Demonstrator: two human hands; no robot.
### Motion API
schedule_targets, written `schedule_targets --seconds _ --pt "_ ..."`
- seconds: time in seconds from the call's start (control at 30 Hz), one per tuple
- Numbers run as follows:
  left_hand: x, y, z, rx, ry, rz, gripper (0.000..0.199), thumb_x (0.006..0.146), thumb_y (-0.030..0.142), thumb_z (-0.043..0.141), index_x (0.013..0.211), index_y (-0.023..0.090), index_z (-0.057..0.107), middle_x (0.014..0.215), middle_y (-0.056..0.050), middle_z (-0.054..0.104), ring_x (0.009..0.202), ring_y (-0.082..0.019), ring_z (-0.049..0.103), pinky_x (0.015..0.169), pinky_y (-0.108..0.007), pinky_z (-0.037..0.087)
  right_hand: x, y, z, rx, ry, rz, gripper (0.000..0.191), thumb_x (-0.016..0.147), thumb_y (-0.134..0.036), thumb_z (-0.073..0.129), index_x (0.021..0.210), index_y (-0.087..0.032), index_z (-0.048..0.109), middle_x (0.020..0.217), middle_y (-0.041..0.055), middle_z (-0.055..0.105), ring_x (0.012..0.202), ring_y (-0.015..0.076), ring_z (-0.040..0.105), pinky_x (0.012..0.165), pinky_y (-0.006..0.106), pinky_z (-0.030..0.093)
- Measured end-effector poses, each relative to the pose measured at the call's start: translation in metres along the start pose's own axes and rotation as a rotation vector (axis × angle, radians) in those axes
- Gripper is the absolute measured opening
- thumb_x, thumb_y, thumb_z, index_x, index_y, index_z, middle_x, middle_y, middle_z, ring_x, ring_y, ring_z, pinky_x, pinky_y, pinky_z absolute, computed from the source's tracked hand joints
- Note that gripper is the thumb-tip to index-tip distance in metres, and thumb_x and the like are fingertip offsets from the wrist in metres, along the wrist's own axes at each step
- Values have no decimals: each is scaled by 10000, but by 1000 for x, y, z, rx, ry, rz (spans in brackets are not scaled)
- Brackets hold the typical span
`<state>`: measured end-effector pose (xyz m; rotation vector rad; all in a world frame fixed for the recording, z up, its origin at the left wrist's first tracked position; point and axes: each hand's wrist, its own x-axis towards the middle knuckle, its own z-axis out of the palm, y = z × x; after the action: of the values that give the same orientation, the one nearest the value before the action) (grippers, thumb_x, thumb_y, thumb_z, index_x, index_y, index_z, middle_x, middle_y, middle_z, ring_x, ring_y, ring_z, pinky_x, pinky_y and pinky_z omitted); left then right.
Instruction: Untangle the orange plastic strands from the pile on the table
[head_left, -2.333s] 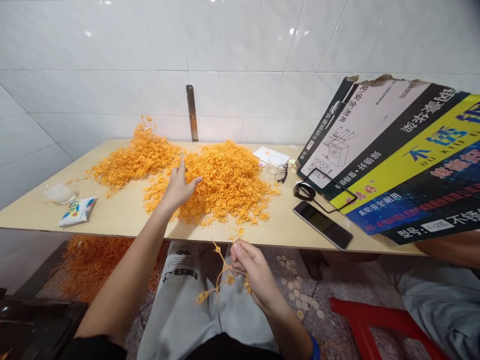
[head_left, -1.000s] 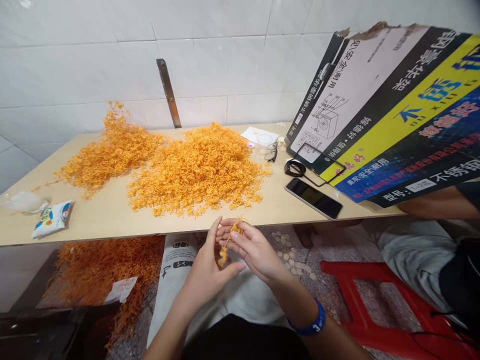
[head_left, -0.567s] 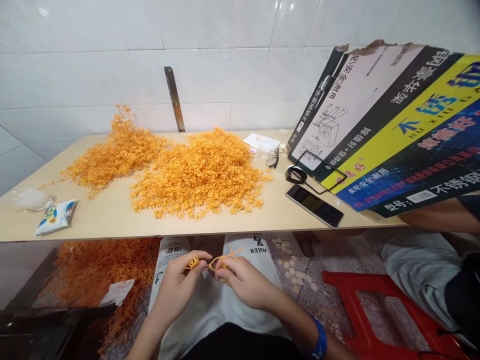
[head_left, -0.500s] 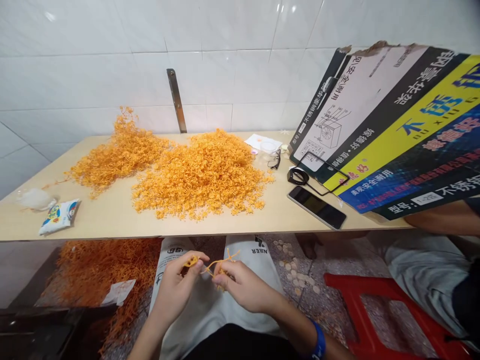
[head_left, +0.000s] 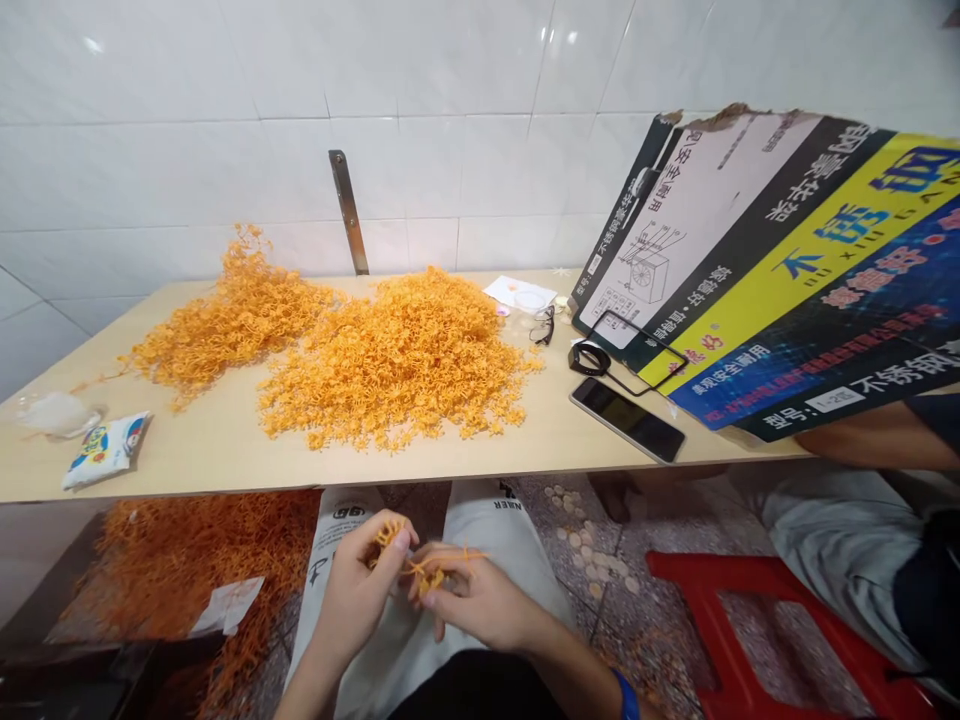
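Above my lap, my left hand [head_left: 367, 570] is closed in a pinch on a small orange plastic piece [head_left: 388, 532] with a row of nubs. Right beside it, my right hand [head_left: 476, 590] is closed around orange plastic pieces [head_left: 431, 578] with thin stems, one stem poking out over the fingers. The two hands nearly meet at the fingertips; whether the pieces join there I cannot tell. On the table ahead lies a large heap of the same kind of orange plastic pieces [head_left: 405, 360], with a second, taller heap [head_left: 232, 310] to its left.
The wooden table [head_left: 225, 460] also bears a phone [head_left: 628, 418], a black wristband [head_left: 589, 357], a white packet [head_left: 107, 448] and a leaning printed cardboard sheet [head_left: 750, 270]. Below are more orange pieces [head_left: 172, 550] and a red stool [head_left: 690, 600]. Another person's arm [head_left: 877, 435] shows at right.
My right hand has turned and its fingers have spread a little round the orange pieces, whose stem now lies lower. The left hand keeps its pinch. The view has shifted slightly.
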<state>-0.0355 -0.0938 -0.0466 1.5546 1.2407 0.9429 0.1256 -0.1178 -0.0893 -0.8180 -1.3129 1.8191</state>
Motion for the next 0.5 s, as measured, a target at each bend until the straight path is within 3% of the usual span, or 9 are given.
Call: schedule_targets --seconds 0.1,0.23,0.4,0.5 --pt "2 -12 1 0 19 -44 358 874 486 531 731 174 631 693 -24 595 628 -155 534 577 -236 420 5 7 -6 3 -33 129 228 836 -392 599 859 -165 601 692 -15 539 514 77 464 444 186 403" --pt "6 -32 6 -25 36 -126 411 866 541 514 755 165 638 622 -7 550 570 -139 479 527 -224 373 15 19 -24 -248 66 91 208 845 -323 586 722 -154 581 667 -19 522 603 90 457 555 210 374" --pt "5 -38 12 -30 143 -72 444 842 568 533 686 162 621 583 1 522 554 -132 459 539 -230 371 11 29 -23 -183 -13 113 576 786 -717 525 592 -190 397 515 -64 371 486 67 305 468 222 230" --pt "7 -35 3 -91 263 -111 425 823 558 574 670 163 612 551 19 471 525 -114 420 508 -223 345 2 27 -15 -174 -21 40 642 776 -811 400 590 -198 368 511 -69 325 469 63 270 444 223 202"
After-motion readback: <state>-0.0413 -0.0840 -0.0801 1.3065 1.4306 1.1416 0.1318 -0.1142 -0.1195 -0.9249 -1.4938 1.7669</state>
